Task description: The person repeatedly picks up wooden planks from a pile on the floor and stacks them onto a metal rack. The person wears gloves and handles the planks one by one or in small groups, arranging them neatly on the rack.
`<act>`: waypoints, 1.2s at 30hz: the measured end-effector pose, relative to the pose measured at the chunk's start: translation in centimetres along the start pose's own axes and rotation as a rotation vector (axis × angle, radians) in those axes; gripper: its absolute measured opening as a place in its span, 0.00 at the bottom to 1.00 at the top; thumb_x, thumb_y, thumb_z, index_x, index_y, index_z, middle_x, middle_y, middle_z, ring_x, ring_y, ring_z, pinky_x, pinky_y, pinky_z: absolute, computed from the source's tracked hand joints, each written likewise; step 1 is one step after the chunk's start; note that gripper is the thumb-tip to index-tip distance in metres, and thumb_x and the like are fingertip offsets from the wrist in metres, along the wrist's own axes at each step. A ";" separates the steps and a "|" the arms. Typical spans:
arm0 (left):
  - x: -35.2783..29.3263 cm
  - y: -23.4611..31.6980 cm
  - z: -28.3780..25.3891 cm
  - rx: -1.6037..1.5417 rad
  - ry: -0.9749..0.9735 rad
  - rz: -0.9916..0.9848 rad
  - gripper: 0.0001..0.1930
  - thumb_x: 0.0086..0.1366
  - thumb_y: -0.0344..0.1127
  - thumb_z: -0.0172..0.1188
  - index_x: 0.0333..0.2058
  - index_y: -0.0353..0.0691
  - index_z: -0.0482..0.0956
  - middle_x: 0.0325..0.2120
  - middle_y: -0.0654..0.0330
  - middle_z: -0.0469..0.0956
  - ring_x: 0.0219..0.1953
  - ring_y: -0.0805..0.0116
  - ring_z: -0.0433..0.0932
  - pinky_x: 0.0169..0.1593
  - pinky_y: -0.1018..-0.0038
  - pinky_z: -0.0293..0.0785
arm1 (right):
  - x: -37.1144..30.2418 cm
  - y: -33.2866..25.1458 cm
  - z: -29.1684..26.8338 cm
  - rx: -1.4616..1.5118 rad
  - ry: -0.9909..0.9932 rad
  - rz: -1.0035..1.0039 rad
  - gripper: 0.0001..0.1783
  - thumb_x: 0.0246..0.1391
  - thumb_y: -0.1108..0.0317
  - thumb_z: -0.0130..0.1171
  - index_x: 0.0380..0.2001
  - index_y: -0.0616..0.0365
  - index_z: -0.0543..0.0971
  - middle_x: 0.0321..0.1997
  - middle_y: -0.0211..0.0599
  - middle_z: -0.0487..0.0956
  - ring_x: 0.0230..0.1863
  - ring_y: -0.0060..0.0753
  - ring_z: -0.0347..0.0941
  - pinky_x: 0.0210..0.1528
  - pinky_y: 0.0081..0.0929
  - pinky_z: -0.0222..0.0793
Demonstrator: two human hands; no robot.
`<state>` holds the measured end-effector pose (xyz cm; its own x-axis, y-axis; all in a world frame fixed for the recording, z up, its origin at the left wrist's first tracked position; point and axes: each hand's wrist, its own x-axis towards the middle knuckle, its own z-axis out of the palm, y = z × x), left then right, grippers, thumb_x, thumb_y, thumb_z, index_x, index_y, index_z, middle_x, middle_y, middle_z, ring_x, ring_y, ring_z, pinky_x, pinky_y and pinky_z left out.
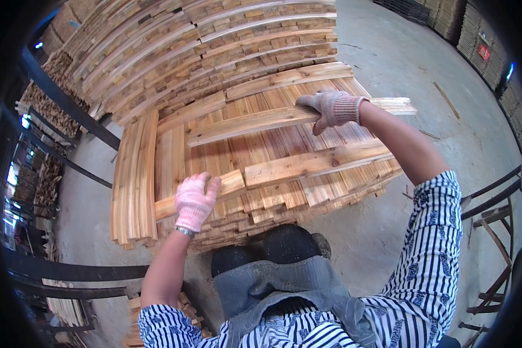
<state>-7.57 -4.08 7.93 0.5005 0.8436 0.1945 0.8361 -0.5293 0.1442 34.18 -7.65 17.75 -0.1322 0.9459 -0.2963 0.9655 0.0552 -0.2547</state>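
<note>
My right hand, in a grey-white knit glove, grips a long wooden board from above, near its right part. The board lies slanted over the stack, and its right end sticks out past my wrist. My left hand, in a pinkish glove, curls over a short wooden board along the stack's near edge; its palm side is hidden. End to end with that piece lies a longer board. Under them is a stack of planks laid side by side, with several lengthwise boards at its left side.
A tall pile of layered boards rises behind the stack. Dark metal bars stand at the left, and others at the right. Loose wood strips lie on the concrete floor. More stacked wood lines the far right.
</note>
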 end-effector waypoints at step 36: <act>-0.1 0.7 1.3 0.042 0.244 0.136 0.13 0.61 0.39 0.58 0.41 0.39 0.80 0.30 0.51 0.78 0.36 0.50 0.77 0.44 0.57 0.70 | 16.2 4.9 -2.5 -0.178 0.304 -0.172 0.39 0.44 0.61 0.70 0.63 0.41 0.70 0.50 0.48 0.81 0.51 0.53 0.78 0.53 0.46 0.72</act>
<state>-6.73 -4.44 6.78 0.5441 0.7159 0.4375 0.7761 -0.6275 0.0617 37.30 8.74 13.97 -0.2488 0.9681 0.0301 0.9624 0.2506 -0.1051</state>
